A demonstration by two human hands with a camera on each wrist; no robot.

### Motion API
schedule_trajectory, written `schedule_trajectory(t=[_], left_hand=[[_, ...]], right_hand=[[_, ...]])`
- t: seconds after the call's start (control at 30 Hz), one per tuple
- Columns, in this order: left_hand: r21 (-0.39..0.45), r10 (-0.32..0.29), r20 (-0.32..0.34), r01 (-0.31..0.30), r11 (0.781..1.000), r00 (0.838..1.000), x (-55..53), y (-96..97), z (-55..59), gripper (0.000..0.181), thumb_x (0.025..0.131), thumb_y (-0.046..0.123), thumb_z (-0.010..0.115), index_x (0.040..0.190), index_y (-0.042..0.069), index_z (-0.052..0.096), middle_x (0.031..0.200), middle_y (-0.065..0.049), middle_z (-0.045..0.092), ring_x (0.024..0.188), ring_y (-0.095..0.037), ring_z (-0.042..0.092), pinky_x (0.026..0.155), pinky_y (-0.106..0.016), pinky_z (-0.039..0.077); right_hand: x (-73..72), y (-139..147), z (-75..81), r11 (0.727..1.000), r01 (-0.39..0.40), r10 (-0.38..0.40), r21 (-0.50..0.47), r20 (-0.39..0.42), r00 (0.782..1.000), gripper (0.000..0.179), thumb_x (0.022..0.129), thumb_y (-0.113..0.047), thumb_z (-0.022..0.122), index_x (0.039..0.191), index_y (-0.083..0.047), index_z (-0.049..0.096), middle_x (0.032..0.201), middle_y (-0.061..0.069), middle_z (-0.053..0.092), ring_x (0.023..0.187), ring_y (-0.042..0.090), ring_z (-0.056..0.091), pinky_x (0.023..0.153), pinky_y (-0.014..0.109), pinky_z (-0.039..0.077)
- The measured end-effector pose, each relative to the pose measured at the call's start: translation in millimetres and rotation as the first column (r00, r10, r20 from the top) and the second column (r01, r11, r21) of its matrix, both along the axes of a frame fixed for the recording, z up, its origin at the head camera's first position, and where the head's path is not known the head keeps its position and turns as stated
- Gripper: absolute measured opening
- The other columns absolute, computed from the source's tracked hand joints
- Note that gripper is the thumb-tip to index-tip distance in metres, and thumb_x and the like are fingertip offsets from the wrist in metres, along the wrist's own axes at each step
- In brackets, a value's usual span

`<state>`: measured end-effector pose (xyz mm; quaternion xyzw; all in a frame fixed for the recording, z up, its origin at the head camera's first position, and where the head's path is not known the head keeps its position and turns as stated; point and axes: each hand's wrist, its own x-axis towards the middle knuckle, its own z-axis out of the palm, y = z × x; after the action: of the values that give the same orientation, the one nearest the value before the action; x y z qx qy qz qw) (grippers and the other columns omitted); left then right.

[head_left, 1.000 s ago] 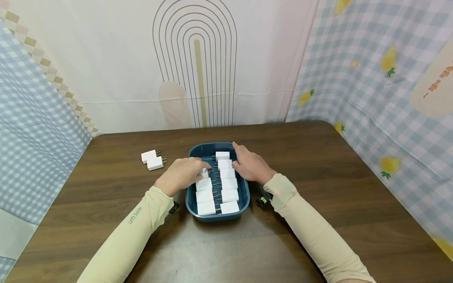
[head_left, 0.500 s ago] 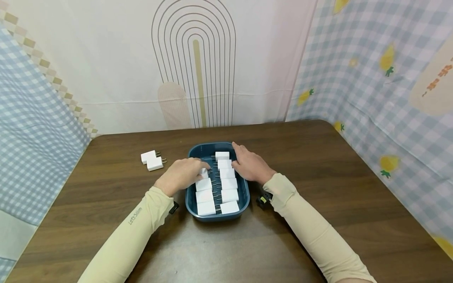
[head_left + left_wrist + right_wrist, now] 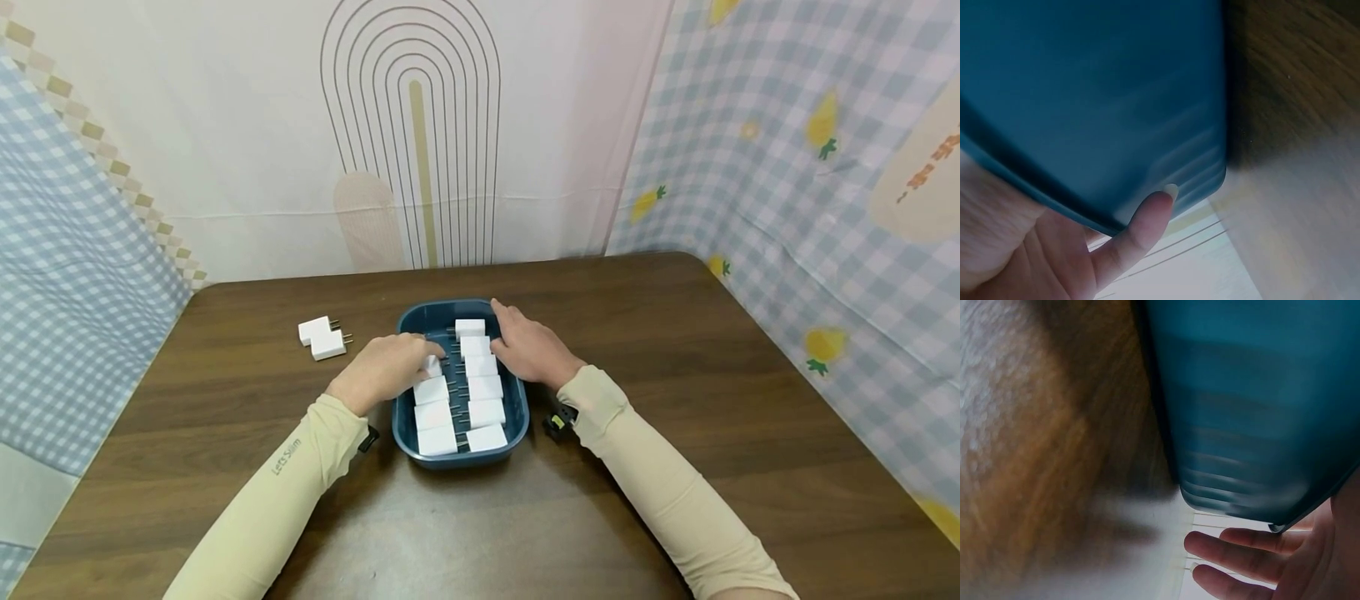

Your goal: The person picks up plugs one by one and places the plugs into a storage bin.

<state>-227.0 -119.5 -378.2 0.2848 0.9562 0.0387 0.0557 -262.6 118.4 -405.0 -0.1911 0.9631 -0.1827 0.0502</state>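
Note:
Two rows of white plug-in chargers (image 3: 485,387) with metal prongs lie in a dark blue basin (image 3: 461,462). The prongs of both rows point in toward the middle. My left hand (image 3: 386,367) reaches over the basin's left rim, its index finger and thumb pinching the charger (image 3: 432,365) at the far end of the left row and covering part of it. At the right rim, my right hand (image 3: 536,346) has its thumb inside, near the right row. Its other fingers (image 3: 1235,556) extend loosely outside the basin in the right wrist view.
Two more white chargers (image 3: 327,345) lie side by side on the brown wooden table (image 3: 645,333), left of the basin. Cloth hangings (image 3: 558,125) rise behind the table's far edge and along both sides. A black wrist device (image 3: 558,423) sits under the right cuff.

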Motion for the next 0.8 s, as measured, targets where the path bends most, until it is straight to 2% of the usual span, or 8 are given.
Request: schedule_trajectory(t=[0.6, 0.8], left_hand=[[0.008, -0.002, 0.013, 0.001, 1.000, 1.000, 0.5, 0.4, -0.5, 0.033, 0.096, 0.015, 0.070, 0.129, 0.017, 0.070, 0.131, -0.010, 0.070, 0.122, -0.029, 0.066, 0.100, -0.047, 0.055], [0.000, -0.011, -0.002, 0.011, 1.000, 1.000, 2.4, 0.5, -0.3, 0.034, 0.096, 0.015, 0.070, 0.129, 0.017, 0.070, 0.130, -0.010, 0.070, 0.121, -0.029, 0.066, 0.099, -0.047, 0.056]], right_hand=[[-0.3, 0.1, 2.1, 1.000, 0.006, -0.006, -0.004, 0.021, 1.000, 0.068, 0.104, -0.027, 0.044, 0.162, -0.006, 0.015, 0.166, 0.018, 0.028, 0.149, 0.032, 0.039, 0.121, 0.050, 0.034], [0.7, -0.1, 1.3, 1.000, 0.008, -0.008, -0.004, 0.031, 0.999, 0.068, 0.104, -0.027, 0.044, 0.162, -0.006, 0.015, 0.166, 0.017, 0.027, 0.150, 0.032, 0.037, 0.121, 0.050, 0.033]])
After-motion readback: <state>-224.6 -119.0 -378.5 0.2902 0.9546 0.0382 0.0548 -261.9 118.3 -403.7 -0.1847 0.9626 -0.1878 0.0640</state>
